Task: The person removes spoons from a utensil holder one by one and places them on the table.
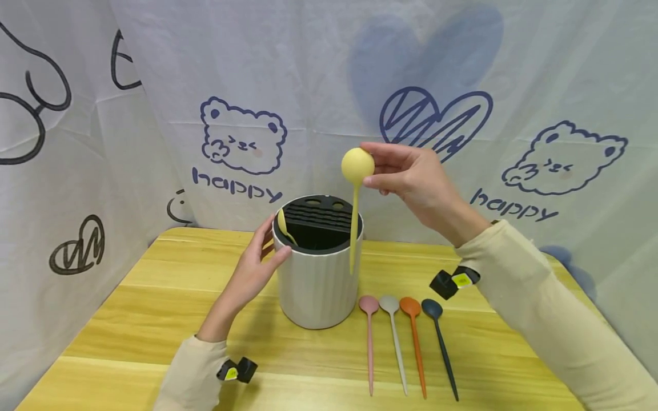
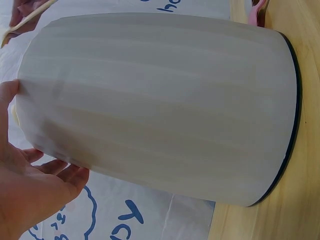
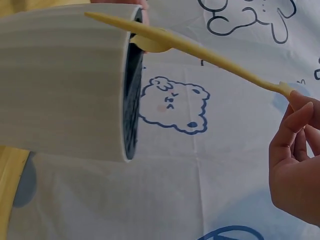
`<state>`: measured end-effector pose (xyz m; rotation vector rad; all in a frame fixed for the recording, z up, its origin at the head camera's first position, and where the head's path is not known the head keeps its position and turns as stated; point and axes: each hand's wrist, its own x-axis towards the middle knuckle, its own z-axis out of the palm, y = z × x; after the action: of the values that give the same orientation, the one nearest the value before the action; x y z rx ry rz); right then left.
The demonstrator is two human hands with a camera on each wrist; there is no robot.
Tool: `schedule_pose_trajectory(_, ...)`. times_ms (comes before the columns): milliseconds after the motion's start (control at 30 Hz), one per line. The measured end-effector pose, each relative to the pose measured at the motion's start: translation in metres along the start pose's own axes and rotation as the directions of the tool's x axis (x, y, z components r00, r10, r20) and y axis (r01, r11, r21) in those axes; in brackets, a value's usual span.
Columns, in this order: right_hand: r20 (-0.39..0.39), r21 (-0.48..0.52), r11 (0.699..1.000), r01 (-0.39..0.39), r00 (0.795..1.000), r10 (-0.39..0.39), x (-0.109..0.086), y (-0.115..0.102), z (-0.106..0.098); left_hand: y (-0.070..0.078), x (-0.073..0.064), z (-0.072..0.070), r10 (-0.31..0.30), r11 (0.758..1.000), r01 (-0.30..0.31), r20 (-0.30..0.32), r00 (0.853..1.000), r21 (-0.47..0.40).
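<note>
My right hand (image 1: 418, 177) pinches a yellow spoon (image 1: 357, 165) at its round bowl, between thumb and fingers. The spoon's handle hangs down in front of the right side of a white ribbed utensil holder (image 1: 319, 291), its tip below the black rim; in the right wrist view the handle (image 3: 215, 60) stretches across the holder's mouth. Against the holder's upper left side, my left hand (image 1: 254, 268) holds the wall, thumb in front and fingers around the side. Another yellow spoon (image 1: 284, 224) leans inside at the left; its lower part is hidden.
On the wooden table (image 1: 128, 319), right of the holder, lie a pink spoon (image 1: 368, 305), a white spoon (image 1: 389, 304), an orange spoon (image 1: 410, 307) and a dark blue spoon (image 1: 432, 309), side by side. A printed cloth (image 1: 319, 74) hangs behind the table.
</note>
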<state>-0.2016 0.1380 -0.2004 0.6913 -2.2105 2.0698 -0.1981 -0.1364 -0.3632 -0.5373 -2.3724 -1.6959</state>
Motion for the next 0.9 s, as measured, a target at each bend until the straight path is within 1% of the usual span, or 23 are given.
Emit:
schedule_pose_trajectory(67,-0.004,-0.004,1.0,-0.022,1.0,0.022,-0.001,0.005,-0.002,0.0,0.0,0.0,0.002,1.0,-0.002,0.001,1.0,0.0)
schedule_pose_trajectory(267,-0.013,-0.073,0.994,-0.087,0.996,0.086,-0.007,0.016,-0.009,0.0,-0.001,0.0,0.008,1.0,-0.008,0.001,1.0,0.0)
schedule_pose_trajectory(400,0.004,-0.098,0.987,-0.13,0.991,0.131,-0.011,0.025,-0.016,-0.001,-0.001,0.0,0.011,1.0,-0.011,0.001,1.0,0.005)
schedule_pose_trajectory(633,0.045,-0.149,0.973,-0.175,0.982,0.183,-0.019,0.043,-0.028,-0.002,-0.002,0.0,0.014,1.0,-0.014,0.002,1.0,0.007)
schedule_pose_trajectory(900,0.042,-0.167,0.956,-0.243,0.967,0.253,-0.029,0.064,-0.042,-0.001,-0.002,0.0,0.01,1.0,-0.01,0.003,1.0,0.006)
